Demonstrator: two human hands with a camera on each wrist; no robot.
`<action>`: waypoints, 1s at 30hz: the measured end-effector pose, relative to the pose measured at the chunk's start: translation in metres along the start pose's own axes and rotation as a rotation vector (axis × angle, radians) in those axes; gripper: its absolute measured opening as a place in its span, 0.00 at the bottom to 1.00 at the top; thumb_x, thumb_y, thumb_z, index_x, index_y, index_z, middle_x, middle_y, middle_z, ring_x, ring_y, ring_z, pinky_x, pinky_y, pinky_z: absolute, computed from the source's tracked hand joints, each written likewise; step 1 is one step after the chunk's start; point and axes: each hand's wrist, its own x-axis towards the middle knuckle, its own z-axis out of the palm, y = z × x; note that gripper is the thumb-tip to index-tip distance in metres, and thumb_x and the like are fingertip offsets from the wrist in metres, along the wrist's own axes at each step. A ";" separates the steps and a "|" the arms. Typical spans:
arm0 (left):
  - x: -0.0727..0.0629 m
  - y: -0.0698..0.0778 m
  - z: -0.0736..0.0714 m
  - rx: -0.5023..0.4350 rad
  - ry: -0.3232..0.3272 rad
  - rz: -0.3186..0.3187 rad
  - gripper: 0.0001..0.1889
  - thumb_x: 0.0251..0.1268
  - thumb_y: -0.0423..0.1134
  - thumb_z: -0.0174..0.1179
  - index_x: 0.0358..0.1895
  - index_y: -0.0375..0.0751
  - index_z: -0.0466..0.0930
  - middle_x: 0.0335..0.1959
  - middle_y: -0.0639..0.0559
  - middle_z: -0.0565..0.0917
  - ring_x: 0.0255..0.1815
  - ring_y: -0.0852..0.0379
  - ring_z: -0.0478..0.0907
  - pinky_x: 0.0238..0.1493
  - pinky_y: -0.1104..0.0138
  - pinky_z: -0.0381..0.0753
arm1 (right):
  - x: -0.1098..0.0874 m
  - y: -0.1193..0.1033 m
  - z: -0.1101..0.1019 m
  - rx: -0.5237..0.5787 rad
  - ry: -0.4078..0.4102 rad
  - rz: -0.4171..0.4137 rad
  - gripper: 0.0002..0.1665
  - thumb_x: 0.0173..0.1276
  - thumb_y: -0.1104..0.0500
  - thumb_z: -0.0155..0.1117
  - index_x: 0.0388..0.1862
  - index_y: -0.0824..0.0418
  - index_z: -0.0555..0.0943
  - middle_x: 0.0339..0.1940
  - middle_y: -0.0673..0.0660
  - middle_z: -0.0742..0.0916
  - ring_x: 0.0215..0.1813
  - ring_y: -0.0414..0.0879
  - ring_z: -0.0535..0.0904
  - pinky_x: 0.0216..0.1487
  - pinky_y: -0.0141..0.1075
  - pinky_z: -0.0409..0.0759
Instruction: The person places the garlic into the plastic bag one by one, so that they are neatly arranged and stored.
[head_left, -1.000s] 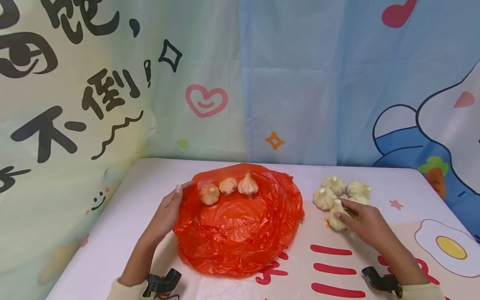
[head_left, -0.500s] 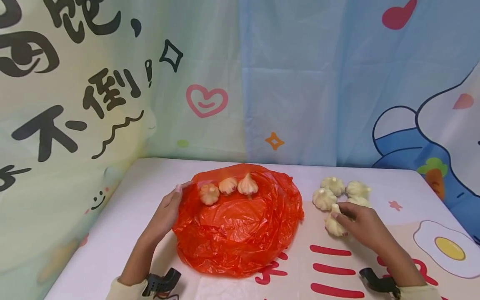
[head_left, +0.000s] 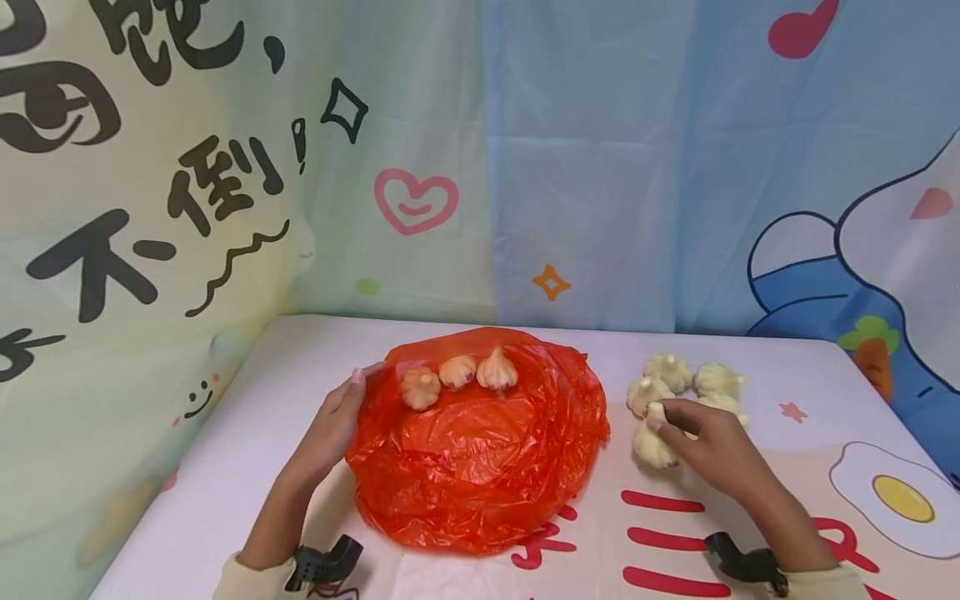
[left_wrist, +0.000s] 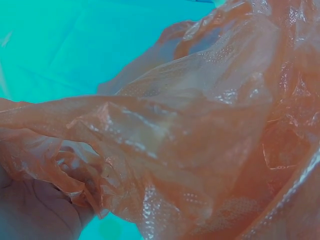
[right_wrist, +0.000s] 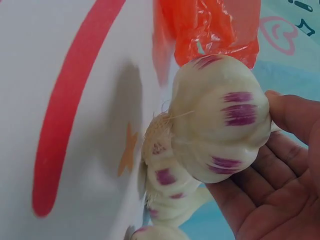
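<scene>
I'm pinching the garlic bulb point(head_left: 652, 446) near its neck w/ the rt hand point(head_left: 712, 442), nearside of the loose bulbs point(head_left: 667, 372) on the table point(head_left: 322, 342); I'm reckoning a firm neck hold, base clear of the others, is best. Remotely I can't tell if the lt hand point(head_left: 333, 425), touching the left edge of the red bag point(head_left: 480, 508), is pinching; three bulbs point(head_left: 497, 371) are sitting inside, far side.

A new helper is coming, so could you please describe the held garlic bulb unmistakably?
On the white table, find the crumpled red plastic bag. To its right are several pale garlic bulbs, with the held bulb in front of them, its neck pointing up. Unlike its neighbours, it alone is pinched in the person's right grip.
</scene>
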 end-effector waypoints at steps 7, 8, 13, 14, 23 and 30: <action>-0.001 0.000 0.000 -0.006 0.002 -0.032 0.31 0.80 0.56 0.32 0.73 0.39 0.62 0.70 0.40 0.67 0.67 0.40 0.67 0.61 0.50 0.72 | 0.003 -0.014 0.008 0.063 0.035 -0.052 0.20 0.70 0.54 0.64 0.55 0.65 0.81 0.48 0.61 0.86 0.54 0.61 0.80 0.49 0.49 0.81; -0.001 0.000 0.000 -0.006 0.001 -0.034 0.31 0.80 0.56 0.32 0.73 0.39 0.62 0.69 0.40 0.67 0.66 0.40 0.67 0.61 0.50 0.72 | 0.004 -0.015 0.009 0.070 0.039 -0.058 0.20 0.70 0.54 0.64 0.55 0.64 0.81 0.48 0.60 0.86 0.54 0.60 0.80 0.49 0.49 0.81; -0.001 0.000 0.000 -0.016 0.005 -0.018 0.31 0.80 0.55 0.32 0.72 0.38 0.63 0.69 0.41 0.68 0.66 0.40 0.68 0.61 0.49 0.71 | 0.008 -0.023 0.016 0.095 0.037 -0.053 0.23 0.70 0.51 0.64 0.57 0.63 0.80 0.50 0.60 0.85 0.54 0.59 0.81 0.49 0.46 0.82; -0.001 -0.001 0.000 -0.017 0.004 -0.014 0.30 0.80 0.55 0.31 0.72 0.38 0.63 0.69 0.41 0.68 0.66 0.41 0.68 0.61 0.50 0.71 | 0.009 -0.025 0.017 0.097 0.035 -0.046 0.24 0.70 0.49 0.63 0.57 0.63 0.80 0.51 0.61 0.85 0.54 0.60 0.81 0.49 0.47 0.82; 0.000 -0.001 0.001 -0.013 0.003 -0.015 0.31 0.80 0.55 0.32 0.72 0.37 0.63 0.69 0.41 0.67 0.67 0.41 0.66 0.63 0.49 0.69 | 0.019 -0.043 0.027 0.188 0.015 -0.060 0.26 0.68 0.49 0.66 0.58 0.64 0.79 0.51 0.60 0.85 0.54 0.58 0.81 0.48 0.44 0.82; 0.000 0.001 0.001 0.005 0.003 -0.012 0.31 0.80 0.55 0.32 0.72 0.36 0.62 0.70 0.40 0.67 0.68 0.41 0.65 0.64 0.49 0.68 | 0.031 -0.064 0.040 0.299 0.000 -0.116 0.20 0.66 0.52 0.68 0.52 0.62 0.82 0.45 0.56 0.86 0.50 0.53 0.83 0.47 0.38 0.83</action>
